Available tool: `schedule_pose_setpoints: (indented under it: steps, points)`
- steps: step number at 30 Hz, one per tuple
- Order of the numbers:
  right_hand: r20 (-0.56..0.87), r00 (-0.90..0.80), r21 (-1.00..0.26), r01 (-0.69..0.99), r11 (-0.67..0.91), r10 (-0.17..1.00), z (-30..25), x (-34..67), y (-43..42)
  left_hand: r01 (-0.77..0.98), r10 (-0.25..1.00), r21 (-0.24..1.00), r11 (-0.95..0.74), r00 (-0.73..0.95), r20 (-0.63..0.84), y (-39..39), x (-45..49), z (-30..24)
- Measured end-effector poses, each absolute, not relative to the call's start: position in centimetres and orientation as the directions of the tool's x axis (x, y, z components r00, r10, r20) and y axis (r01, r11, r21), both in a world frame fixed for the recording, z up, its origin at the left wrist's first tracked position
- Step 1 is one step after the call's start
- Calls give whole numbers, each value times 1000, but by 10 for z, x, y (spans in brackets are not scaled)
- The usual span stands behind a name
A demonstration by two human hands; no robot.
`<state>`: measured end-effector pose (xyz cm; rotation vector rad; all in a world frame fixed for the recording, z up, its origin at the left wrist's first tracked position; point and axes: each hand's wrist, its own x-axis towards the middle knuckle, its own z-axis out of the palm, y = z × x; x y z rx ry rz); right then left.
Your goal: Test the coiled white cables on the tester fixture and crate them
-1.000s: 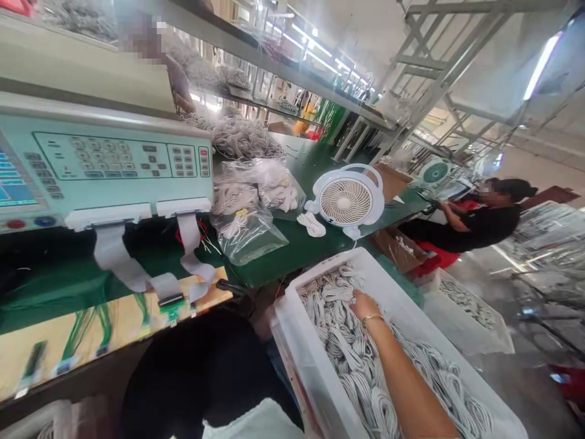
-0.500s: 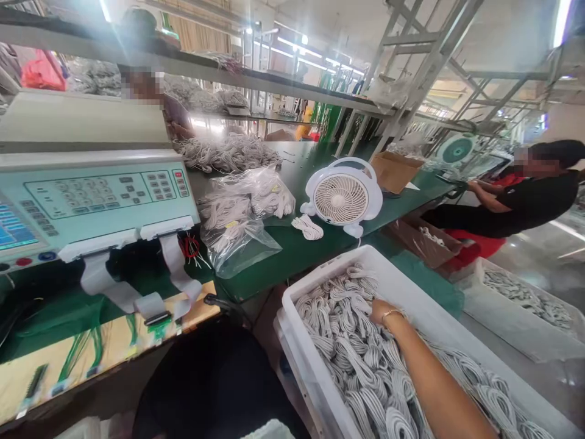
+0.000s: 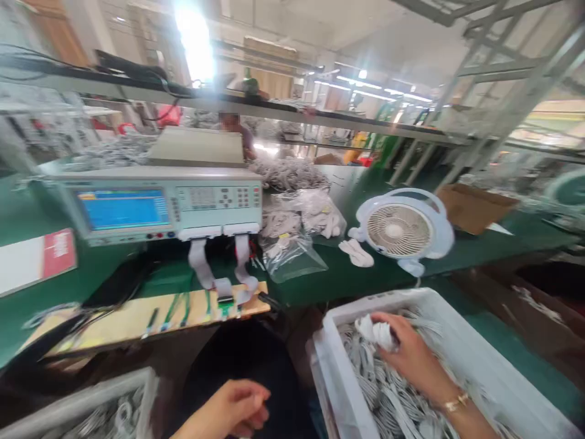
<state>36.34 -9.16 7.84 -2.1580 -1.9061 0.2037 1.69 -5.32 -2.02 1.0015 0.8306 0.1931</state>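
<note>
My right hand (image 3: 406, 352) is closed around a coiled white cable bundle (image 3: 377, 331) just above a white plastic crate (image 3: 338, 341) filled with several more coiled cables. A thin bracelet sits on that wrist. My left hand (image 3: 237, 410) hovers low over my dark lap, its fingers curled loosely with nothing visible in them. In front of me, a pale green tester machine (image 3: 159, 204) with a blue screen stands on the green bench (image 3: 347, 277). Ribbon leads run from it down to a wooden fixture board (image 3: 150, 314).
A small white desk fan (image 3: 402, 230) stands on the bench, with clear bags of white cables (image 3: 297, 228) beside it. Another crate of cables (image 3: 86, 408) sits at lower left. A cardboard box (image 3: 475, 207) lies at right. A person works behind the shelf rack at the back.
The view swung left and down. My right hand closed on a cable bundle and lifted it from the crate. My left hand came into view at the bottom.
</note>
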Motion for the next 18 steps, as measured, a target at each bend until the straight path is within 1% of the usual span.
schedule_pose_setpoints:
  steps: [1,2,3,4,5,6,7,8,9,10,11,12,13,14,15,16,17,18]
  points:
    - [90,-58,-321,943,84,994,86,327,-86,87,483,738,669,704,-521,-51,24,-12]
    - [81,-239,-352,901,252,968,91,291,-81,-10,446,654,756,740,-504,-48,29,-5]
    - [59,-397,-371,843,390,916,94,256,-77,-72,408,572,817,773,-485,-44,33,1]
    - [70,-538,-385,763,520,840,94,226,-73,-139,413,516,845,783,-464,-40,33,3]
    - [96,-634,-399,682,613,768,92,201,-69,-212,453,488,847,768,-454,-37,31,4]
    - [124,-688,-427,614,664,715,89,183,-64,-272,501,478,835,734,-459,-35,26,3]
    - [156,-695,-478,569,669,702,86,171,-57,-326,553,479,815,684,-476,-33,18,0]
    - [177,-652,-559,550,621,737,81,164,-49,-370,596,483,794,628,-500,-32,8,-3]
    - [163,-575,-665,536,520,801,76,160,-40,-404,630,488,774,571,-527,-31,-2,-7]
    - [115,-480,-781,497,378,870,70,158,-30,-432,658,496,753,514,-550,-30,-12,-10]
    - [37,-390,-883,419,213,920,64,155,-21,-460,686,509,727,460,-564,-30,-21,-14]
    - [-63,-328,-949,312,45,942,56,151,-13,-486,717,531,694,406,-566,-28,-28,-17]
    - [-166,-302,-974,201,-107,939,48,146,-8,-504,750,562,656,352,-561,-27,-32,-19]
    - [-246,-293,-969,110,-223,924,39,140,-6,-507,779,599,619,302,-549,-25,-35,-22]
    - [-303,-279,-953,59,-298,911,29,133,-6,-500,808,642,581,261,-528,-24,-35,-25]
    - [-340,-246,-940,59,-336,908,18,126,-7,-485,841,693,534,219,-495,-24,-33,-27]
    - [-356,-210,-934,107,-341,911,8,119,-9,-459,876,750,476,173,-450,-24,-31,-29]
    - [-337,-174,-934,186,-305,925,-1,113,-9,-418,910,810,411,137,-392,-24,-30,-31]
